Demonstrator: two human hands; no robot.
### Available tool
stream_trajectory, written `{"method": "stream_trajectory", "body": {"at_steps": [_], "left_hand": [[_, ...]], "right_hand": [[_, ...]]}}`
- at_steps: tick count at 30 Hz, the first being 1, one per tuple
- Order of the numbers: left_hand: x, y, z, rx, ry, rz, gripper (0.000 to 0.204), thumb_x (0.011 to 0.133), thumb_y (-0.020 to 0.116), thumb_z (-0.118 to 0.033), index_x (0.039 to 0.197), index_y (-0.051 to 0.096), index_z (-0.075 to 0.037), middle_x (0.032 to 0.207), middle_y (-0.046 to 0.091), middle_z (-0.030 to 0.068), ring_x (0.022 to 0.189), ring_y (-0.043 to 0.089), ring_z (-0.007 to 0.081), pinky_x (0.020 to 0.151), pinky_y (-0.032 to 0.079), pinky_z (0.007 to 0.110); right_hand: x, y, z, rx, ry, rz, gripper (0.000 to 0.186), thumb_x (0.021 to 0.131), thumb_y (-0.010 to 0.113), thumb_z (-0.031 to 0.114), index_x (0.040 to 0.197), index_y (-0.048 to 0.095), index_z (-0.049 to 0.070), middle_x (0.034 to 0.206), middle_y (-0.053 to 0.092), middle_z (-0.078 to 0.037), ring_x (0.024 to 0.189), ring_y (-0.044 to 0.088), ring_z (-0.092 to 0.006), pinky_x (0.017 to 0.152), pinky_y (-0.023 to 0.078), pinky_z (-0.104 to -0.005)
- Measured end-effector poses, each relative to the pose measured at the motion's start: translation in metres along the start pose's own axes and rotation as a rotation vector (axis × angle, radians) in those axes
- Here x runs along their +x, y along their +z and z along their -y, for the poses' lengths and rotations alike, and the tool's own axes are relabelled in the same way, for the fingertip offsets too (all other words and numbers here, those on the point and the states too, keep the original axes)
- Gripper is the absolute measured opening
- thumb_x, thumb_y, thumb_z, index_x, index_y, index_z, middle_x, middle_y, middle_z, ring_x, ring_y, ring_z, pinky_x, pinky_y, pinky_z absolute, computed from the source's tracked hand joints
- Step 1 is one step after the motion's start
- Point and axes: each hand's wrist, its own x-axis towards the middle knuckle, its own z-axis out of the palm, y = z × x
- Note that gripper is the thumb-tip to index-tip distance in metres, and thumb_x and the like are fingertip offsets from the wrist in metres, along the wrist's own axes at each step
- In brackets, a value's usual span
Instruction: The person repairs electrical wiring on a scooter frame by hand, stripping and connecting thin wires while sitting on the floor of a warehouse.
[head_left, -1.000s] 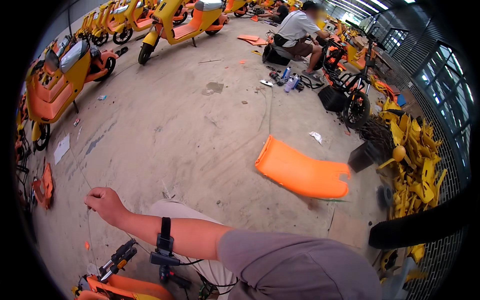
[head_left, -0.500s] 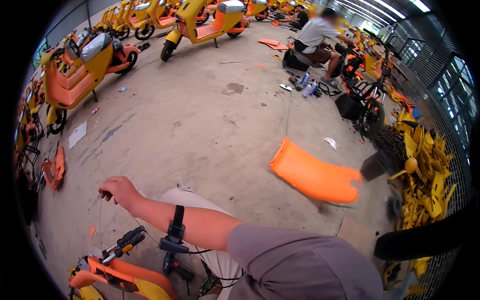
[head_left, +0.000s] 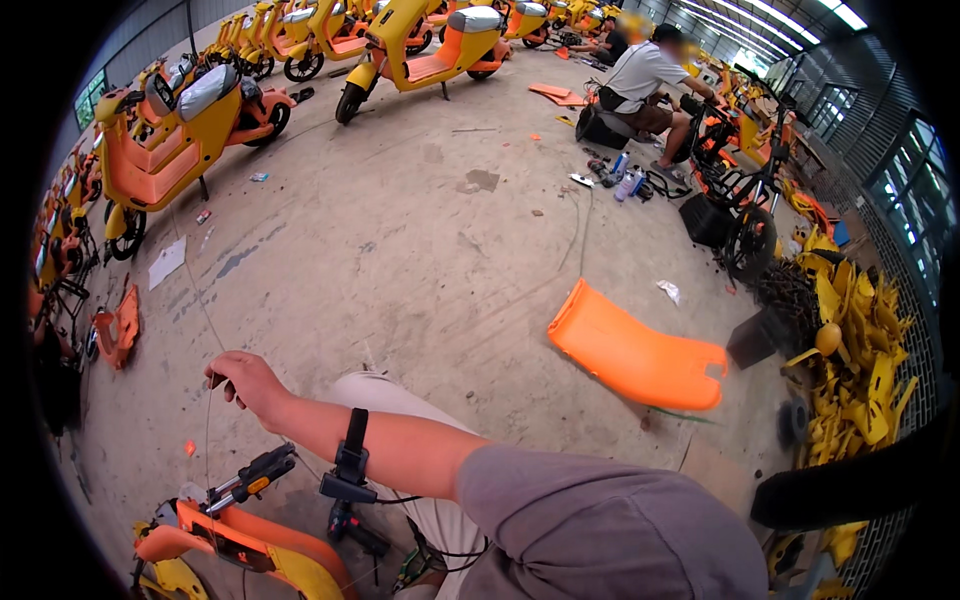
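My right arm reaches across to the left, and my right hand (head_left: 248, 385) is closed in a pinch with the fingers bent down. A thin cord (head_left: 207, 435) runs through the fingertips, down toward an orange and yellow scooter body (head_left: 290, 550) at the lower left. A black-gripped, silver-tubed scooter part (head_left: 250, 478) sticks up from that body, below my hand. A small black device (head_left: 348, 472) is strapped to my forearm. Beside my knee lies a power drill (head_left: 355, 530), partly hidden. My left hand is out of view.
A curved orange panel (head_left: 640, 345) lies on the concrete floor at right. Yellow plastic parts (head_left: 855, 370) are heaped by the right wall. Parked yellow scooters (head_left: 190, 140) stand at the far left. A seated person (head_left: 645, 80) works at a stripped scooter (head_left: 745, 190) at the far right.
The whole view has shifted slightly, so the floor and scooters sit a little further right. My right hand keeps its pinch on the cord, in nearly the same place.
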Motion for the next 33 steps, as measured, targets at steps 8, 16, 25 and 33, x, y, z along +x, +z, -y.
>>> {"method": "stream_trajectory", "body": {"at_steps": [8, 16, 25, 33], "left_hand": [[-0.001, -0.018, -0.003, -0.02, -0.024, -0.041, 0.029, 0.086, 0.067, -0.033, 0.066, 0.049, -0.021, 0.056, 0.047, -0.0053, 0.055, 0.046, 0.0084, 0.05, 0.037, 0.026], [0.001, -0.041, -0.007, -0.026, -0.028, -0.089, 0.033, 0.086, 0.067, -0.033, 0.062, 0.047, -0.022, 0.053, 0.045, -0.0065, 0.052, 0.045, 0.0079, 0.047, 0.036, 0.025], [0.002, -0.093, -0.028, -0.077, -0.032, -0.147, 0.037, 0.086, 0.067, -0.034, 0.058, 0.045, -0.023, 0.05, 0.042, -0.0078, 0.049, 0.043, 0.0073, 0.044, 0.035, 0.025], [-0.013, -0.066, -0.036, -0.009, -0.043, -0.265, 0.041, 0.086, 0.066, -0.035, 0.055, 0.041, -0.024, 0.047, 0.037, -0.0092, 0.046, 0.04, 0.0074, 0.043, 0.033, 0.025]], "right_hand": [[0.005, -0.006, -0.002, 0.105, 0.062, -0.003, 0.018, 0.09, 0.051, 0.023, 0.088, 0.059, 0.006, 0.077, 0.061, -0.002, 0.059, 0.058, -0.0089, 0.044, 0.044, -0.023], [0.007, -0.01, 0.002, 0.162, 0.113, -0.027, 0.017, 0.091, 0.05, 0.023, 0.089, 0.057, 0.007, 0.077, 0.061, -0.004, 0.061, 0.062, -0.0113, 0.046, 0.047, -0.0239], [0.006, -0.007, -0.001, 0.064, 0.2, 0.095, 0.02, 0.095, 0.05, 0.025, 0.1, 0.051, 0.006, 0.086, 0.064, -0.008, 0.068, 0.066, -0.0144, 0.049, 0.05, -0.0244], [0.005, -0.001, -0.008, -0.008, 0.229, 0.19, 0.019, 0.097, 0.05, 0.02, 0.106, 0.05, 0.004, 0.092, 0.064, -0.01, 0.073, 0.068, -0.0153, 0.049, 0.051, -0.0249]]}}
